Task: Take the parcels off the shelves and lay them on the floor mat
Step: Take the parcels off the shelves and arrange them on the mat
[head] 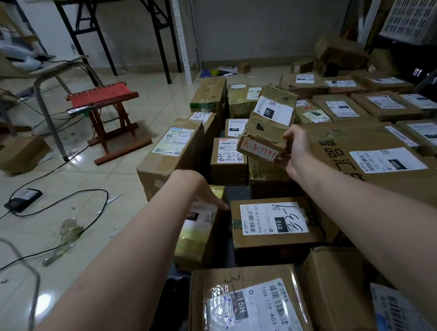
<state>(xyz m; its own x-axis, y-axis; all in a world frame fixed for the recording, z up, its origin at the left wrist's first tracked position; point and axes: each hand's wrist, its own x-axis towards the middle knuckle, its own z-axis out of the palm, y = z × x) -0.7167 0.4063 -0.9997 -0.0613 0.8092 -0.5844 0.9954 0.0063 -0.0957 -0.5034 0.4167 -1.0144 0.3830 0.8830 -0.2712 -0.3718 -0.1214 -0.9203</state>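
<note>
My right hand (295, 147) grips a small corrugated cardboard parcel (267, 125) with a white "220" label and red writing on its near end, held tilted in the air above the parcels on the floor. My left hand (204, 193) rests flat on a yellowish taped parcel (197, 230) with a "220" label, fingers straight, next to a brown box marked "3-3-1" (274, 225). Several labelled cardboard parcels cover the dark floor mat (238, 193), which shows only in gaps between them.
A large flat box (386, 164) lies to the right. A red folding stool (104, 115), a chair (46, 79) and loose black cables (65, 200) sit on the tiled floor at left. A white shelf post (182, 35) and black table legs stand behind.
</note>
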